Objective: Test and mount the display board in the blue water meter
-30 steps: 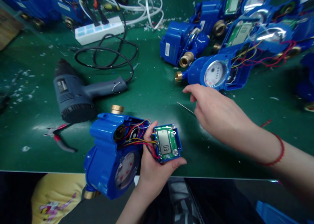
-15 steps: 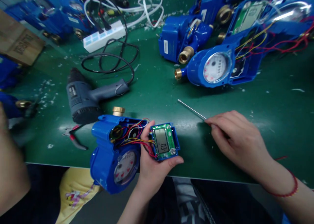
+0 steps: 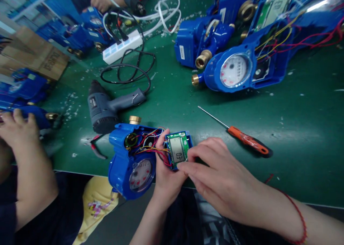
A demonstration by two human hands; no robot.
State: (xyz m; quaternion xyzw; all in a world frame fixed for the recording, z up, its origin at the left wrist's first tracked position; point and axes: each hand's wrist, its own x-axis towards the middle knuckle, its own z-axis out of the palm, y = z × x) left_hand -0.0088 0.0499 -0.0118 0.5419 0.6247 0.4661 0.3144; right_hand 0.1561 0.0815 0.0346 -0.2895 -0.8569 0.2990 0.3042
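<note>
My left hand (image 3: 166, 173) grips a small green display board (image 3: 177, 150) in its blue frame, joined by red and yellow wires to an opened blue water meter (image 3: 131, 159) at the table's near edge. My right hand (image 3: 217, 177) has its fingers curled against the right side of that board, touching it; I cannot tell if it pinches anything. An orange-handled screwdriver (image 3: 247, 139) lies on the green mat (image 3: 174, 105) just beyond my right hand, apart from it.
A grey heat gun (image 3: 107, 107) and red-handled pliers (image 3: 95, 148) lie left of the meter. More blue meters (image 3: 236, 69) crowd the far right. A white power strip (image 3: 122, 48) with cables sits behind. Another person's hand (image 3: 16, 125) and arm work at the left.
My right hand let go of the screwdriver, which now lies on the mat, and came down left to the display board. The view shifted; another person's arm now shows more at the left.
</note>
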